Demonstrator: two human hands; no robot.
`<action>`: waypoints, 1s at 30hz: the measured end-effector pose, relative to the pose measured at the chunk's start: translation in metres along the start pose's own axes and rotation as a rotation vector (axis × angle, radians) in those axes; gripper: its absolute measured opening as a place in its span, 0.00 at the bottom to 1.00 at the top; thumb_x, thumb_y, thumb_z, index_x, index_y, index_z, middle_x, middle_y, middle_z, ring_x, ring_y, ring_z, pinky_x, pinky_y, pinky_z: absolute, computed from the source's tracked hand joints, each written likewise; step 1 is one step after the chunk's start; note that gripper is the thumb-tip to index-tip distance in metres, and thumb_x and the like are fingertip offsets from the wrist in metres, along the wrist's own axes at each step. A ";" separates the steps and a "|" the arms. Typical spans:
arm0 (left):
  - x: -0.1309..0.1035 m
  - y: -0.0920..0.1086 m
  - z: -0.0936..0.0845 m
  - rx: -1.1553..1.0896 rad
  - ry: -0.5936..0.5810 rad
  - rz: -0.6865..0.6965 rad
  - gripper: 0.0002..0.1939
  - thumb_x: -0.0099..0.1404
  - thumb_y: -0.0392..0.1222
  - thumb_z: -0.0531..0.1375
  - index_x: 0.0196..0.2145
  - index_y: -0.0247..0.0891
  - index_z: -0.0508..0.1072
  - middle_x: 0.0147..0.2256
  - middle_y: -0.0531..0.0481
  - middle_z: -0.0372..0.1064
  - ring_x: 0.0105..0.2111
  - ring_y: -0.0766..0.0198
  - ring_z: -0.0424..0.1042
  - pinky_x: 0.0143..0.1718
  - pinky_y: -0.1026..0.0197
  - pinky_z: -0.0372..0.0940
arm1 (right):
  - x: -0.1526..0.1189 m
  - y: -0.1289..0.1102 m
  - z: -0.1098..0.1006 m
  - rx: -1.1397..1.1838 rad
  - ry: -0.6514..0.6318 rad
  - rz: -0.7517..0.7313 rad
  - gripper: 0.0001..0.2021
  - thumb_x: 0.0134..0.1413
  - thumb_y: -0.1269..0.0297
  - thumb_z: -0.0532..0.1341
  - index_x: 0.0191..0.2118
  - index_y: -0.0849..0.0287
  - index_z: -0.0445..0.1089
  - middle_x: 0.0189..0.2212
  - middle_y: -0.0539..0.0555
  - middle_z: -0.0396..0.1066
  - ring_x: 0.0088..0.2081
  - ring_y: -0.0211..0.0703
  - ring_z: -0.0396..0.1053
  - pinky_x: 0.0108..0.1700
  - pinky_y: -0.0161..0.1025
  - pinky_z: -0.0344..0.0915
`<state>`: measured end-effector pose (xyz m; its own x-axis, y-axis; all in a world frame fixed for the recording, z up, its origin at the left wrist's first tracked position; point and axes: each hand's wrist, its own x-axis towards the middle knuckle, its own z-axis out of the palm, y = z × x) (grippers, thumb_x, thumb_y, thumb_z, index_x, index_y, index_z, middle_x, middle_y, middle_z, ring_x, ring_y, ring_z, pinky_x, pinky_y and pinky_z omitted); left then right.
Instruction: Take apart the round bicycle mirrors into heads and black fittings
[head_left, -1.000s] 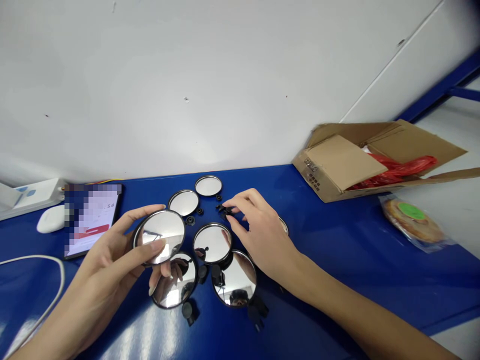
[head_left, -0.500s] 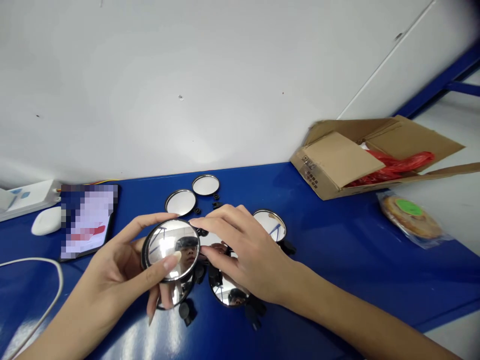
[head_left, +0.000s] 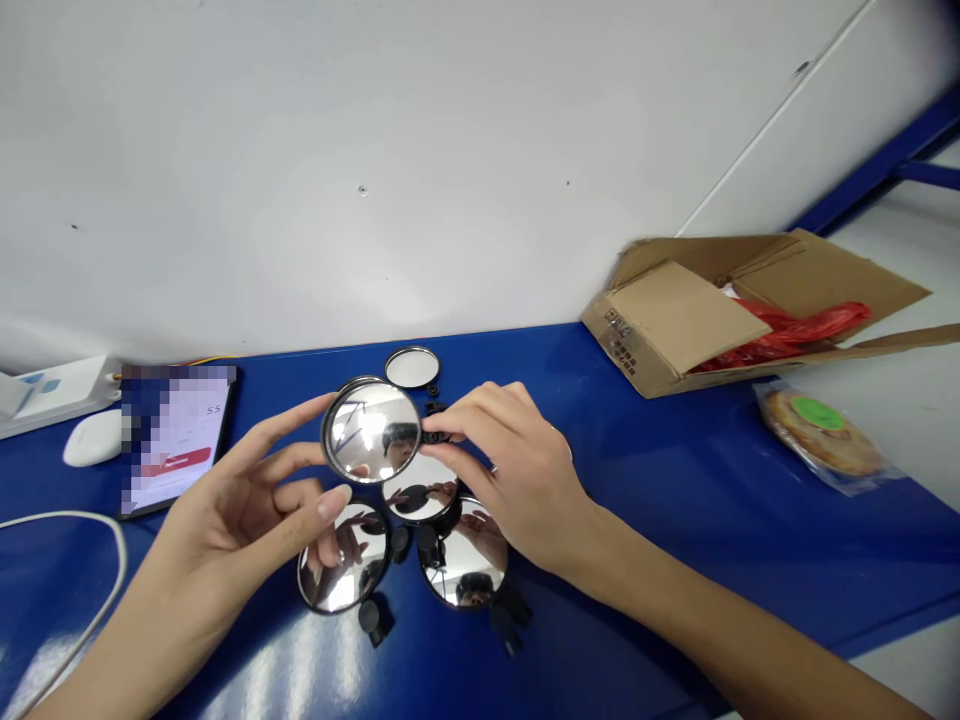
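A round black-rimmed mirror is raised above the table, its black stem pinched between the thumb and fingers of my right hand. My left hand is beside that mirror with fingers spread and thumb apart from it; a fingertip is at the rim's upper left. Below lie more round mirrors: one at the lower left, one at the lower right and one in the middle. Short black clamp pieces rest beside them. Part of another mirror is hidden behind my right hand.
One small mirror lies near the wall. At the left are a phone, a white case, a white box and a cable. A cardboard box and a wrapped pastry sit at the right.
The held mirror has moved up and slightly right, toward the wall. My left thumb has come off its face and my left fingers have loosened. My right hand now grips the stem.
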<state>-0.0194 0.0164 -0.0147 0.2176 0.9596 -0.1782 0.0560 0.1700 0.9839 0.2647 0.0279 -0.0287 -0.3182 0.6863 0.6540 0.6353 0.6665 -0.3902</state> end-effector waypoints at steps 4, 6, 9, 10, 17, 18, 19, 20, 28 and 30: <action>-0.003 0.003 0.010 -0.024 0.047 -0.006 0.41 0.69 0.53 0.83 0.74 0.51 0.76 0.50 0.45 0.89 0.27 0.62 0.83 0.31 0.62 0.83 | -0.001 0.006 0.002 -0.011 0.040 0.034 0.03 0.83 0.67 0.69 0.49 0.57 0.81 0.41 0.51 0.85 0.41 0.44 0.76 0.49 0.46 0.66; -0.004 0.003 0.014 -0.049 0.089 0.003 0.38 0.69 0.52 0.83 0.71 0.50 0.78 0.50 0.47 0.87 0.26 0.66 0.81 0.29 0.64 0.81 | -0.001 0.006 0.003 -0.009 0.041 0.027 0.03 0.82 0.68 0.70 0.49 0.58 0.81 0.41 0.51 0.84 0.41 0.44 0.76 0.48 0.46 0.66; -0.003 0.002 0.016 -0.043 0.120 0.023 0.35 0.69 0.52 0.83 0.69 0.52 0.80 0.48 0.50 0.86 0.27 0.67 0.81 0.29 0.66 0.80 | 0.000 0.002 0.003 -0.001 0.046 0.004 0.02 0.81 0.68 0.71 0.49 0.59 0.80 0.41 0.51 0.84 0.41 0.44 0.77 0.49 0.46 0.66; -0.002 0.001 0.014 -0.029 0.106 0.034 0.35 0.69 0.52 0.83 0.69 0.52 0.80 0.48 0.50 0.85 0.27 0.67 0.81 0.29 0.66 0.80 | 0.000 0.001 0.003 0.002 0.046 -0.002 0.01 0.81 0.69 0.71 0.50 0.59 0.80 0.41 0.51 0.84 0.41 0.44 0.77 0.49 0.46 0.66; 0.003 -0.005 0.008 0.021 0.093 0.071 0.33 0.69 0.54 0.82 0.68 0.54 0.81 0.47 0.50 0.85 0.27 0.64 0.82 0.28 0.64 0.81 | 0.000 0.000 0.001 0.001 0.040 -0.009 0.02 0.79 0.69 0.72 0.49 0.60 0.80 0.40 0.51 0.84 0.40 0.45 0.77 0.49 0.47 0.66; 0.002 -0.004 0.009 0.021 0.097 0.071 0.32 0.69 0.54 0.82 0.67 0.54 0.81 0.46 0.51 0.85 0.27 0.65 0.81 0.28 0.64 0.81 | 0.000 0.000 0.002 -0.002 0.038 -0.008 0.02 0.79 0.69 0.72 0.49 0.60 0.80 0.40 0.51 0.84 0.40 0.45 0.77 0.49 0.47 0.66; 0.001 -0.003 0.011 0.024 0.107 0.066 0.32 0.69 0.54 0.82 0.67 0.54 0.82 0.47 0.51 0.86 0.27 0.65 0.81 0.29 0.64 0.81 | 0.000 0.000 0.002 -0.007 0.038 -0.006 0.02 0.79 0.70 0.72 0.49 0.60 0.80 0.40 0.51 0.84 0.40 0.45 0.77 0.49 0.47 0.66; 0.000 -0.002 0.013 0.029 0.121 0.059 0.31 0.70 0.55 0.81 0.66 0.53 0.82 0.48 0.50 0.86 0.27 0.66 0.81 0.29 0.64 0.80 | 0.000 0.001 0.002 -0.012 0.039 -0.001 0.02 0.79 0.70 0.72 0.49 0.60 0.80 0.40 0.51 0.84 0.40 0.44 0.77 0.49 0.47 0.66; 0.003 -0.005 0.009 0.078 0.143 0.068 0.30 0.73 0.59 0.79 0.66 0.50 0.80 0.52 0.47 0.88 0.29 0.64 0.81 0.34 0.61 0.84 | 0.000 0.010 0.001 -0.079 0.095 0.213 0.03 0.80 0.69 0.71 0.47 0.55 0.81 0.37 0.49 0.82 0.39 0.45 0.80 0.49 0.47 0.66; 0.006 -0.009 0.005 0.092 0.142 0.098 0.28 0.73 0.60 0.78 0.64 0.49 0.80 0.51 0.47 0.88 0.29 0.64 0.82 0.34 0.60 0.85 | 0.001 0.013 0.000 -0.086 0.094 0.264 0.04 0.79 0.69 0.72 0.46 0.55 0.81 0.37 0.48 0.82 0.40 0.45 0.80 0.49 0.47 0.66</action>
<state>-0.0139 0.0194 -0.0244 0.0870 0.9937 -0.0709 0.1319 0.0591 0.9895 0.2728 0.0375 -0.0332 -0.0694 0.8000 0.5960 0.7463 0.4381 -0.5011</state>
